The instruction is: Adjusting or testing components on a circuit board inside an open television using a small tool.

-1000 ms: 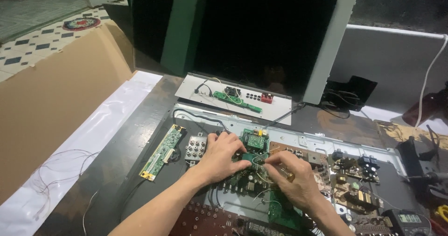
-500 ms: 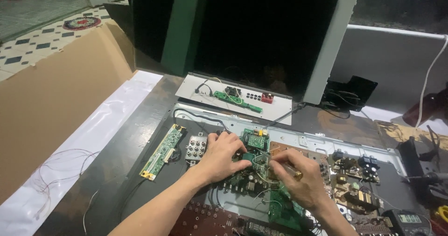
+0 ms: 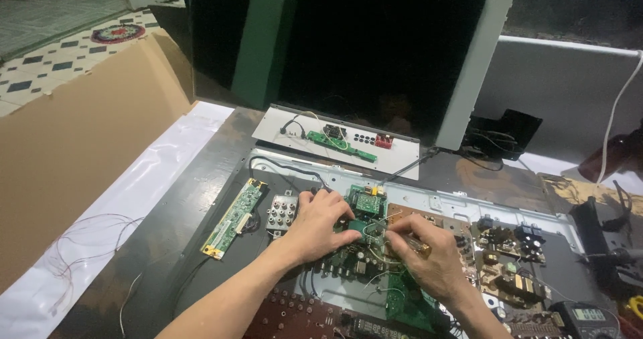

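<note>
My left hand (image 3: 323, 224) lies on a green main circuit board (image 3: 367, 205) mounted on a metal chassis, its fingers pressing the board beside a small green module. My right hand (image 3: 427, 258) is closed around a tool with an amber handle (image 3: 420, 247), its tip held down at the board's middle among thin white wires. The two hands nearly touch over the board. A brown power board (image 3: 504, 258) with dark parts sits to the right of my right hand.
A long narrow green strip board (image 3: 234, 217) lies at the left of the chassis. A white panel with a small green board (image 3: 338, 142) rests behind it, before a dark screen. A multimeter (image 3: 589, 315) sits at the lower right. Cardboard (image 3: 80, 138) stands at the left.
My right hand has shifted slightly up and left over the board with the tool. My left hand has stayed in place.
</note>
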